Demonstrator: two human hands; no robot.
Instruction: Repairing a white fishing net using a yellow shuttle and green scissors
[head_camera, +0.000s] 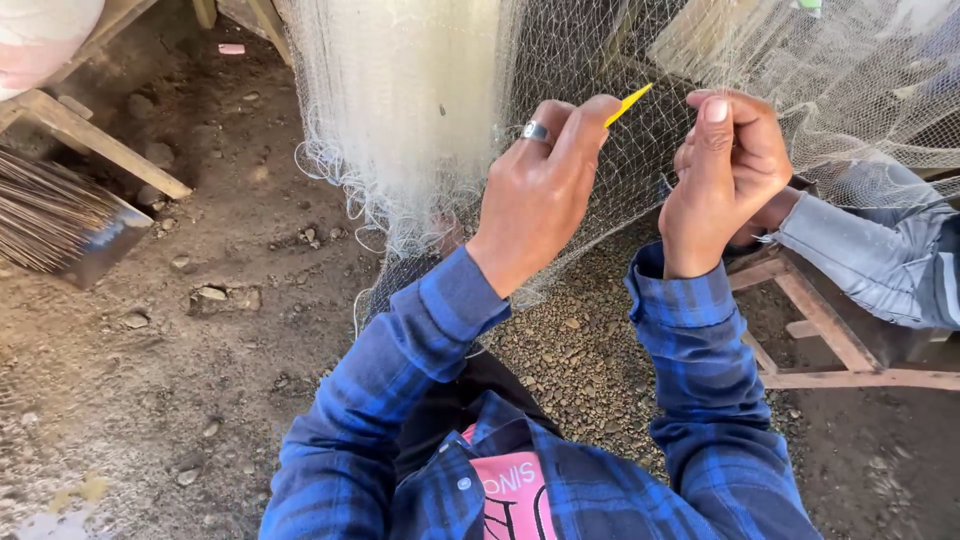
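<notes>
Yellow needle (628, 103) was pinched in the left hand (540, 195), its grip closed, against the net (420, 110); beside it, net mesh was pinched by the right hand (722, 180).

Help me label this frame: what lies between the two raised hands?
Head view: fine net mesh spans the gap between left hand and right hand, with the yellow tool's tip poking into it.

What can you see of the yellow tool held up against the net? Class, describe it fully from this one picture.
The yellow tool is a thin, flat sliver, plastic by its look, ending in a point. Only its tip shows, slanting up to the right from between the fingers of the left hand, which pinches it. The rest is hidden in that grip. It lies against the pale fishing net, just short of the right hand, which does not touch it.
</notes>
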